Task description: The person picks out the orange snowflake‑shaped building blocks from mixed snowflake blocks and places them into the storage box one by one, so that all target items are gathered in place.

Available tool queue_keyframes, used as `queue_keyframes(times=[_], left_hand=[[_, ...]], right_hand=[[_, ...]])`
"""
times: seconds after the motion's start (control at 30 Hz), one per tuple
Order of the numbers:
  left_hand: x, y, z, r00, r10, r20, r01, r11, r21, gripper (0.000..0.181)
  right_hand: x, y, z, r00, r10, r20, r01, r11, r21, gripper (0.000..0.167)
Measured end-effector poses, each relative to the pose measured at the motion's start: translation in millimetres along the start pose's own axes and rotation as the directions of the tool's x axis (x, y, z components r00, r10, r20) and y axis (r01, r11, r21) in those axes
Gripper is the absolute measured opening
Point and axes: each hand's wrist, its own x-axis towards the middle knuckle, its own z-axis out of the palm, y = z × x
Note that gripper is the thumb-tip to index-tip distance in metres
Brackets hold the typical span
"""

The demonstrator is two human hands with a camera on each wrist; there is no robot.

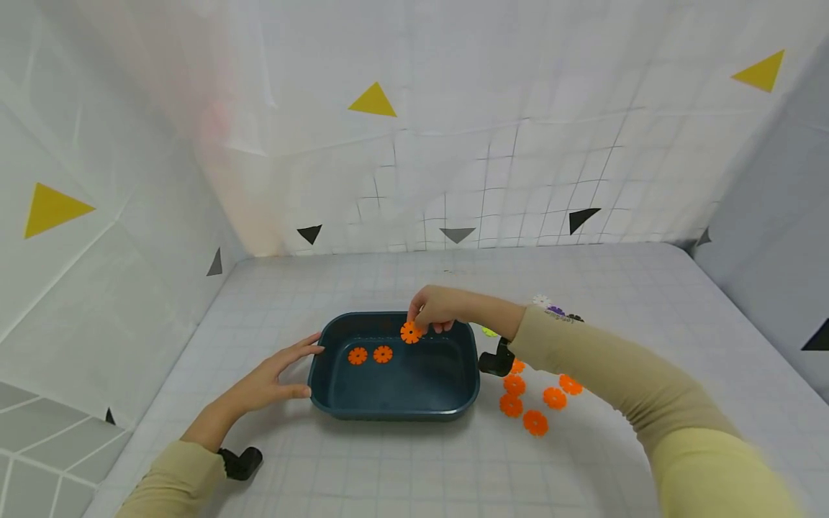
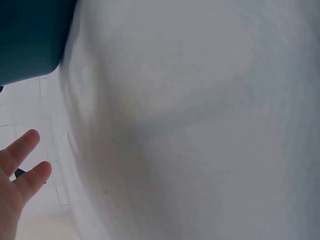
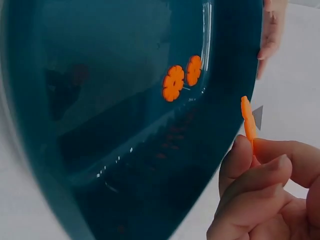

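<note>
My right hand point(image 1: 439, 308) pinches an orange flower-shaped disc point(image 1: 411, 332) over the back right part of a dark teal tray point(image 1: 395, 416). In the right wrist view the disc point(image 3: 248, 120) stands edge-on between thumb and finger of that hand point(image 3: 265, 195). Two more orange discs, one at the left point(image 1: 358, 356) and one beside it point(image 1: 383, 354), lie apart on the tray's floor. My left hand point(image 1: 259, 381) rests with spread, fairly straight fingers at the tray's left rim; the left wrist view shows two of its fingertips point(image 2: 25, 170) near the tray point(image 2: 30, 40).
Right of the tray, several orange discs point(image 1: 535, 423) lie on the white table point(image 1: 440, 475). Behind my right forearm are a white disc point(image 1: 541, 301), a purple one point(image 1: 555, 311), a dark one point(image 1: 575, 318) and a yellow-green one point(image 1: 489, 332). White sheeting point(image 1: 311, 129) stands behind the table.
</note>
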Motion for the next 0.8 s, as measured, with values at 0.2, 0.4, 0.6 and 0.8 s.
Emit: queue_keyframes(times=[0.2, 0.4, 0.6, 0.8], left_hand=[[-0.1, -0.7, -0.1, 1.0, -0.002, 0.002, 0.002, 1.0, -0.002, 0.062], [0.1, 0.1, -0.3, 1.0, -0.007, 0.002, 0.007, 1.0, 0.001, 0.062], [-0.1, 1.4, -0.7, 1.0, -0.009, 0.004, 0.009, 1.0, -0.008, 0.062], [-0.2, 2.2, -0.8, 1.0, -0.003, 0.003, 0.003, 1.0, -0.003, 0.062]], right_hand=[[6.6, -4.6, 9.3, 1.0, -0.017, 0.005, 0.017, 0.999, -0.03, 0.014], [16.3, -4.7, 19.5, 1.0, -0.012, -0.015, 0.011, 1.0, -0.028, 0.015], [26.2, -4.5, 26.7, 0.999, 0.034, 0.009, -0.032, 0.994, -0.104, 0.009], [32.4, -8.2, 32.8, 0.994, 0.109, -0.025, -0.111, 0.981, -0.158, 0.009]])
